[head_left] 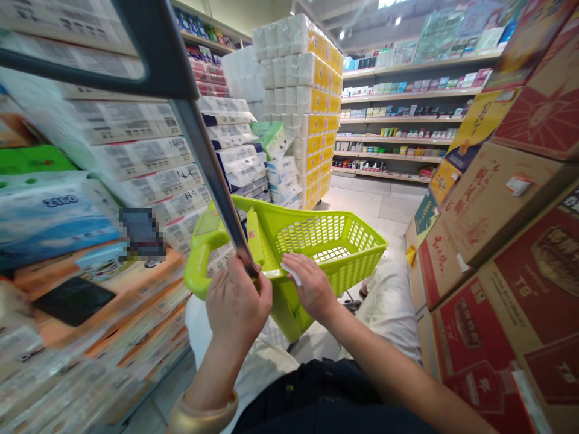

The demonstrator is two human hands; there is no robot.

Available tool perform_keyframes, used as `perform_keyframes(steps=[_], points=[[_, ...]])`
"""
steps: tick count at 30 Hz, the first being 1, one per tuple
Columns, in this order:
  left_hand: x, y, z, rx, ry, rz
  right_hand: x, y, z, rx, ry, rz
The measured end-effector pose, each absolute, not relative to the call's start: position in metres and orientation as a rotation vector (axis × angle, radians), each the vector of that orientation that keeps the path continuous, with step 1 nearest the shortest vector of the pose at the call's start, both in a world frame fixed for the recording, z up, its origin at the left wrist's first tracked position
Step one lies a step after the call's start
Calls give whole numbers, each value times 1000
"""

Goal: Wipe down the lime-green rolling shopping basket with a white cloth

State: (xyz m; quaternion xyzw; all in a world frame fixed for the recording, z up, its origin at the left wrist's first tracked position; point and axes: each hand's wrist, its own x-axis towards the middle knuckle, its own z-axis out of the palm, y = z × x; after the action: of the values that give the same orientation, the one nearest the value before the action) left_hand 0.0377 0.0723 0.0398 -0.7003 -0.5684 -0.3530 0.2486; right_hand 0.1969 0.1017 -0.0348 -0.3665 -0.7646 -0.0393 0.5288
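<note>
A lime-green plastic shopping basket (362, 253) with a perforated body stands in front of me, between my legs. From its near side a metal pole (212, 181) slants up to a dark grey loop handle (167, 54) at the upper left. My left hand (237, 298) is closed around the pole's lower end, beside the basket's rim. With fingers bent over the near rim, my right hand (314, 286) presses a small folded white wipe (290, 273) against the basket. The wipe is mostly hidden under the fingers.
Tissue packs (131, 126) are piled close on the left, with a black flat object (75, 300) on top of some. Wrapped paper rolls (312, 108) form a tall stack ahead. Cardboard cartons (479, 223) rise close on the right. Stocked shelves (398, 120) line the back.
</note>
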Motion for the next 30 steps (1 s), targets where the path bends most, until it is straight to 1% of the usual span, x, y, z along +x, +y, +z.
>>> perform_keyframes(steps=[4, 11, 19, 26, 30], points=[[39, 72, 39, -1876, -1503, -954, 209, 107, -42, -963, -1756, -123], [38, 73, 39, -1913, -1553, -971, 177, 92, -23, -826, -1806, -63], [37, 73, 39, -1910, -1557, -967, 209, 106, -43, -973, -1735, -101], [38, 72, 40, -1922, -1590, -969, 179, 90, -22, -838, -1813, -52], [35, 74, 39, -1929, -1585, -966, 196, 96, -34, -888, -1794, -73]])
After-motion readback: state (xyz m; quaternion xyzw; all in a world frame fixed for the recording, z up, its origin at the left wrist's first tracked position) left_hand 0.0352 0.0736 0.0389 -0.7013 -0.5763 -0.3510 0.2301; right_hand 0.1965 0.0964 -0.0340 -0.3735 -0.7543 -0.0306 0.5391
